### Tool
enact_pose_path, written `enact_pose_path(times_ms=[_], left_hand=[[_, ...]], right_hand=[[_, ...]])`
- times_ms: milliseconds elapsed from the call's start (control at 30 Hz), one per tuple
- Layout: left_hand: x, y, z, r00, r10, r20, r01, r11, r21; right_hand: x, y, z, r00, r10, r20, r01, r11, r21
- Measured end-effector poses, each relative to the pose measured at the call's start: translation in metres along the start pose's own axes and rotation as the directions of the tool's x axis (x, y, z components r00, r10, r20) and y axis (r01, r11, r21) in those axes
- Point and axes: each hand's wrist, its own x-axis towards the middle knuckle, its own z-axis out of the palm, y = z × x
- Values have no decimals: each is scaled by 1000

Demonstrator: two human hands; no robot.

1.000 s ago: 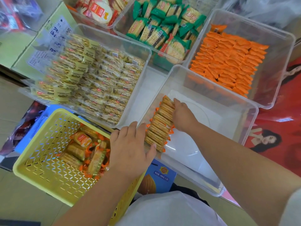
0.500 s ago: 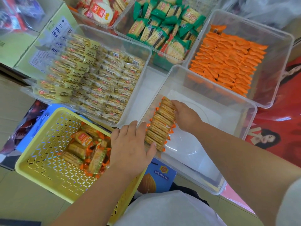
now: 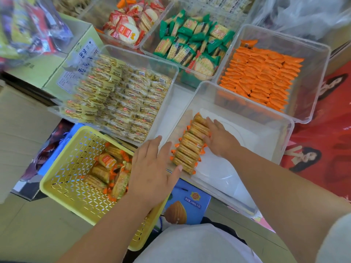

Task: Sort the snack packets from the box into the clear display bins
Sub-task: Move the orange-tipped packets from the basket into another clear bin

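A row of orange-edged cracker packets (image 3: 190,147) stands on edge inside the nearest clear bin (image 3: 281,145), packed along its nine o'clock wall and running from the near corner toward twelve o'clock. The right hand (image 3: 218,141) lies in the bin at three o'clock of the row, its fingers fairly straight and pressed against the packets' side, gripping nothing. The left hand (image 3: 153,168) is at eight o'clock of the row, outside the bin wall, palm down with fingers spread and straight; its thumb tip touches the row's near end. At nine o'clock of that hand sits a yellow slotted basket (image 3: 62,177) with a few loose packets (image 3: 106,173) of the same kind lying jumbled in its bottom. A blue carton (image 3: 190,204) shows at six o'clock, under the basket and bin. At one o'clock of the near bin another clear bin holds tight rows of orange packets (image 3: 262,76); at twelve o'clock one holds green packets (image 3: 190,46); at ten o'clock one is full of yellow-labelled packets (image 3: 121,95). Red-and-white round packets (image 3: 129,25) fill a bin farther back at eleven o'clock.
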Motion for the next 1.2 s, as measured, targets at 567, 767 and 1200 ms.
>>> enact_pose_path(times_ms=[567,767,1200], left_hand=[[-18,-199,-25,903,-70,425,65,998,25],[5,-212,-8,805,35,593,-115,989,97],[1,-210,7,810,49,584,-235,940,246]], right_hand=[[-153,-156,50,827,-158,-540,196,980,14],[-192,-199,95,925,-236,-298,224,972,-74],[-182,-205,131,988,-75,-135,-6,856,-518]])
